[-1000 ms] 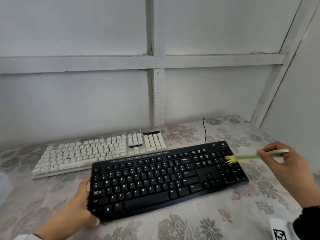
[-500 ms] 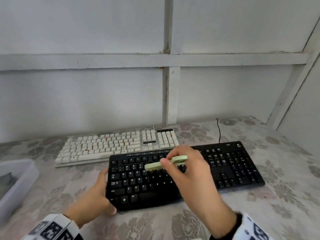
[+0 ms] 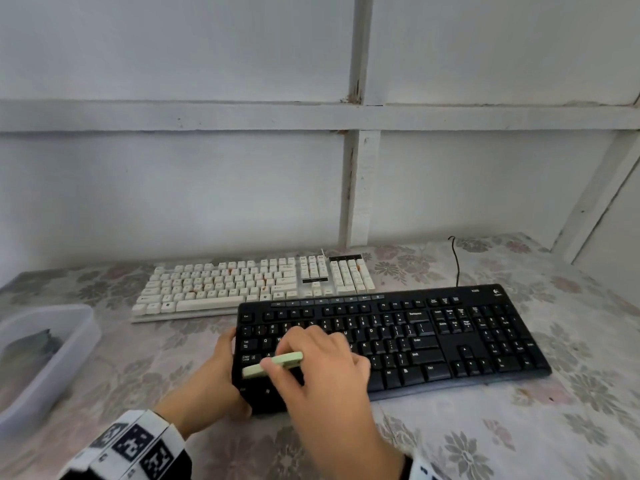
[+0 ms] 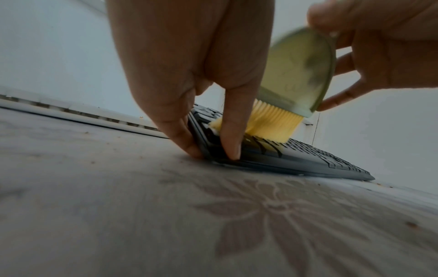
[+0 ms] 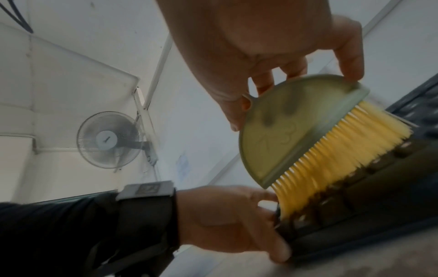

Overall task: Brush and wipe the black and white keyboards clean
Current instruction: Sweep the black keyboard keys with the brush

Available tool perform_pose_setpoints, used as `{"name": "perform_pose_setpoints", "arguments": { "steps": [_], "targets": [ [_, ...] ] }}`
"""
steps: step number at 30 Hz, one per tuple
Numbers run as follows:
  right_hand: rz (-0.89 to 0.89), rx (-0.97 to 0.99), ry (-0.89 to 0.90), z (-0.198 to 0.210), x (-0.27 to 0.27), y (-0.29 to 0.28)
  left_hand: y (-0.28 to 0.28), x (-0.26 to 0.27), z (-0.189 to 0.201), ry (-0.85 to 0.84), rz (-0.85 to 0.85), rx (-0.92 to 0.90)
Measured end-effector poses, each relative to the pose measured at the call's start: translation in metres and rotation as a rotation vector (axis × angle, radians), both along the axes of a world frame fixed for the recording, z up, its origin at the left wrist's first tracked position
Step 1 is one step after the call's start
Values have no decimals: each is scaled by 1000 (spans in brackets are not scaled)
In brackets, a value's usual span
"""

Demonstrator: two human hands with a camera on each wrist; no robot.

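Black keyboard (image 3: 398,344): flat on floral tablecloth (image 3: 519,427), near edge, slightly angled. Brush (image 3: 273,365): green half-round body, yellow bristles (image 4: 272,123) down on keys at left end of black keyboard. Right hand (image 3: 322,368): pinching brush body between thumb and fingertips. Left hand (image 3: 211,382): gripping left edge of black keyboard, thumb on top, fingers (image 4: 187,138) down against side; exact contact under edge unclear. White keyboard (image 3: 249,285): directly behind, closer to wall, untouched. Clear plastic container (image 3: 65,344): at far left, contents indistinct. Black cable (image 3: 458,261): running from black keyboard toward wall.
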State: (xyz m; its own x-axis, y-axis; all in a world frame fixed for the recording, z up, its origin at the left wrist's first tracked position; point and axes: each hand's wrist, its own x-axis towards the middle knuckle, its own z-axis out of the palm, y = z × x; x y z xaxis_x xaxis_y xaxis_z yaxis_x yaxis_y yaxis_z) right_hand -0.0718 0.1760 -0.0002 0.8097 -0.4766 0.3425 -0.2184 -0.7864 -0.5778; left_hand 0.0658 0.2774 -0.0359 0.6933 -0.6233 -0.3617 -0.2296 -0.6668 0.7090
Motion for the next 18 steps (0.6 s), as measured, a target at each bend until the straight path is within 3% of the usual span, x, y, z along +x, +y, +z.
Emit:
{"name": "perform_pose_setpoints", "arguments": {
  "steps": [3,5,11,18],
  "targets": [
    [-54,59,57,1,-15,-20,3,3,-3,40,3,-40],
    [-89,65,-1,1,-20,-25,3,3,-3,58,-4,-51],
    [41,172,-88,-7,-12,-4,2,2,-4,66,-6,-90],
    [-130,157,-259,-15,-34,-38,4,6,-9,104,-10,-121]
  ]
}}
